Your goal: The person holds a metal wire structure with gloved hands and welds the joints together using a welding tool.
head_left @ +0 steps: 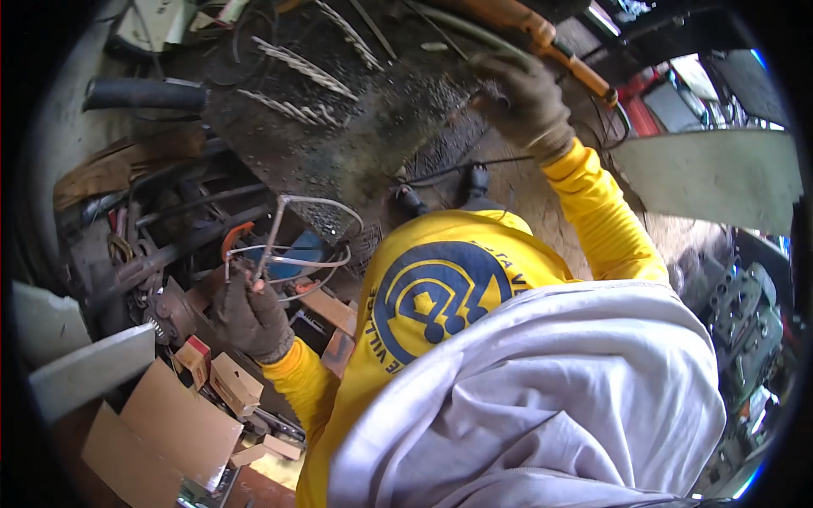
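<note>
My left hand (pixel 251 320), in a brown work glove, is closed around the lower end of a bent thin metal tube (pixel 270 237). The tube rises from my fingers, and thin loops curve off it to the right. My right hand (pixel 527 103), gloved alike, is over the right edge of the dark, grimy workbench (pixel 364 140). Its fingers are curled, and whatever they hold is hidden. Just beyond that hand is an orange tool with a long handle (pixel 525 25). Several long twist drill bits (pixel 305 68) lie on the bench, among metal shavings.
Open cardboard boxes (pixel 182 419) and small cartons (pixel 235 383) crowd the lower left, near my left forearm. Metal bars (pixel 178 254) and an orange-handled item (pixel 236 240) lie beside the bench. A pale panel (pixel 711 173) stands at right, above piled metal parts (pixel 745 317).
</note>
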Demonstrator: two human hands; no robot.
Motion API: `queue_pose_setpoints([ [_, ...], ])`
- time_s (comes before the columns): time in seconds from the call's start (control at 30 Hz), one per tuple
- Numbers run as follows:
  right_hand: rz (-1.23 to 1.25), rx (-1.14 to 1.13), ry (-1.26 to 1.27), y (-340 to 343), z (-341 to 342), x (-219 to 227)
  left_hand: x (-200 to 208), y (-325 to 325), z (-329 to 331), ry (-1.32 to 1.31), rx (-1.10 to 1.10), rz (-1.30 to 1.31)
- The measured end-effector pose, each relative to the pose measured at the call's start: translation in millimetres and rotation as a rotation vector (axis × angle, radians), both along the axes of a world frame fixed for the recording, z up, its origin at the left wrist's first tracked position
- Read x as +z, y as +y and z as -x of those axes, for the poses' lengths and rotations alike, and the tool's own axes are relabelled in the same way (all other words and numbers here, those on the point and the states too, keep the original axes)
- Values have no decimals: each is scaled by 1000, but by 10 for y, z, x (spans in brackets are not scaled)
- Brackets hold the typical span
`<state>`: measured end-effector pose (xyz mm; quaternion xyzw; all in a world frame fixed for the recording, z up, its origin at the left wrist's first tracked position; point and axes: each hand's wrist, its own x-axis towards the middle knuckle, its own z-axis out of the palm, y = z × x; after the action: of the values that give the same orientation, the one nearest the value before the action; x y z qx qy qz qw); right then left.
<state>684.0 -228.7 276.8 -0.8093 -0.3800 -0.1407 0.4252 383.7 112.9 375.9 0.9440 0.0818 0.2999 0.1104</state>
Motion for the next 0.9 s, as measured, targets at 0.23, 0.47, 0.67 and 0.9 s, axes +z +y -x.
queue_pose_setpoints([
  [0.23, 31, -503, 140, -816, 726, -448, -74, 267, -786, 351, -199, 40],
  [0.47, 268, -696, 704, -1324, 2248, -972, -557, 201, -1404, 608, -358, 350],
  [0.67, 157, -934, 1263, -1894, 3063, -1822, -892, 88, -1419, 708, -213, 229],
  [0.9, 479, -627, 1527, -2077, 2789, -2859, -996, 206, -1518, 736, -130, -51],
])
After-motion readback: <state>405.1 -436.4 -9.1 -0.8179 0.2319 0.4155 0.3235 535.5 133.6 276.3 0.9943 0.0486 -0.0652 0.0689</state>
